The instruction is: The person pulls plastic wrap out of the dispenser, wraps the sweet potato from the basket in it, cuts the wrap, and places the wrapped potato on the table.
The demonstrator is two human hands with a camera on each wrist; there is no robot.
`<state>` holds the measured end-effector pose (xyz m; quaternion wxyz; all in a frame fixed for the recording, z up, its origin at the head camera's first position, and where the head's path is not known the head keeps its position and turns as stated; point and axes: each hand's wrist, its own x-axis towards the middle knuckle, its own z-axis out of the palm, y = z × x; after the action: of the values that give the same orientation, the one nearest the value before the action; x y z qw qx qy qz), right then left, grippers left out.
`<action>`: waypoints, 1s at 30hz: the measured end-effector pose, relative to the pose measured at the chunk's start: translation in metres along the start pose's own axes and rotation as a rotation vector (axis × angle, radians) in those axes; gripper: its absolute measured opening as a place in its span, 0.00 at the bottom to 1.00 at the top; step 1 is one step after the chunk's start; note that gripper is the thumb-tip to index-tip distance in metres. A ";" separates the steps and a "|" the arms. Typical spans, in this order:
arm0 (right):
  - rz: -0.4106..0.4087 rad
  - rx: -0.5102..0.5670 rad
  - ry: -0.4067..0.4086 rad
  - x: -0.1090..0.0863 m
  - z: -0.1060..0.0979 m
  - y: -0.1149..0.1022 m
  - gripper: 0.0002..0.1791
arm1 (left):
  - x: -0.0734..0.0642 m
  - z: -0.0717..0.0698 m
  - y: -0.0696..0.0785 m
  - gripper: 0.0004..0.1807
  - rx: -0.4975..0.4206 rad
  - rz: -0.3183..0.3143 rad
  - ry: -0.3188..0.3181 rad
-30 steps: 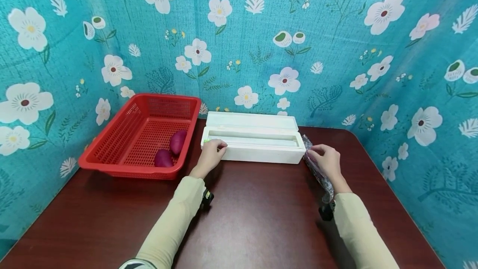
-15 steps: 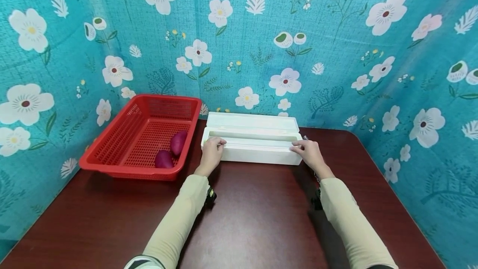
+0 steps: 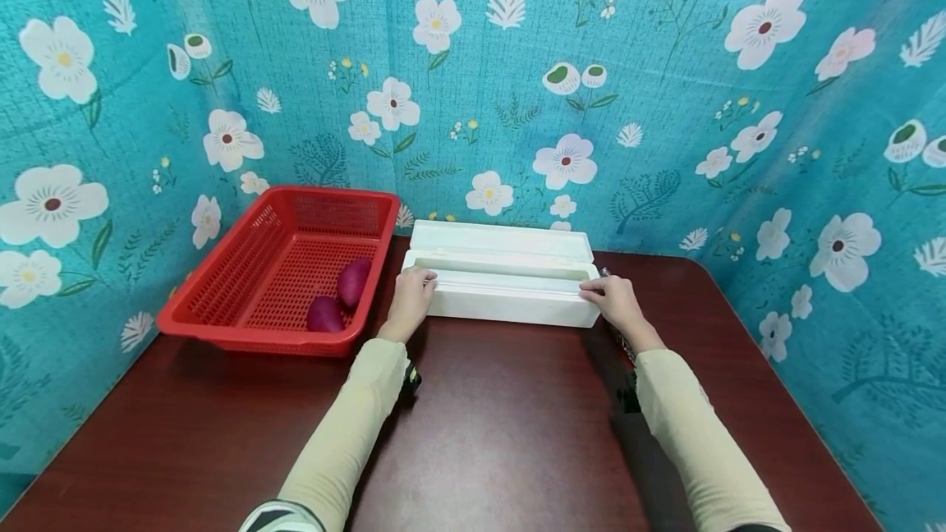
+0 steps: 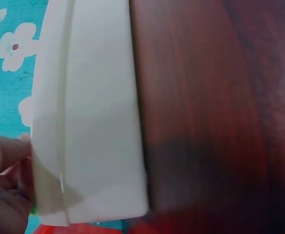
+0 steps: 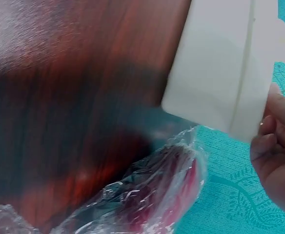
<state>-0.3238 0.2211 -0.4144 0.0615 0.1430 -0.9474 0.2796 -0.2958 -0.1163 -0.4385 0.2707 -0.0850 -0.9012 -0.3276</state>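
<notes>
Box: white box (image 3: 510, 306) along the desk's (image 3: 510, 425) far edge, lid (image 3: 502, 243) raised at its back.
Left hand (image 3: 411, 295): grips front rim, left end, fingers bent.
Right hand (image 3: 617, 302): grips same rim, right end (thumb and fingers close together).
Plastic: clear wrap (image 5: 162, 195) around something reddish, just beside box, towards far right corner.
Basket: red basket (image 3: 277, 341) at far left corner, two purple ovals (image 3: 353, 282) inside.

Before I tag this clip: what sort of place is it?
Likely an indoor tabletop workspace, perhaps screened off for recording: floral teal fabric hangs behind and beside a dark reddish-brown table, which holds a red basket and open white box.
</notes>
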 end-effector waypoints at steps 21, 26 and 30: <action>0.060 -0.088 0.095 0.005 0.006 -0.009 0.05 | 0.020 -0.012 0.015 0.16 0.202 -0.188 -0.181; 0.084 -0.093 0.116 0.006 0.006 -0.011 0.06 | 0.023 -0.006 0.014 0.18 0.252 -0.179 -0.147; 0.100 -0.080 0.149 0.007 0.005 -0.011 0.06 | 0.023 -0.004 0.013 0.13 0.263 -0.215 -0.137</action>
<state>-0.3274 0.2084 -0.4117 0.1236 0.0716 -0.9566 0.2540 -0.3094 -0.1094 -0.4167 0.1810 0.0259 -0.9565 -0.2275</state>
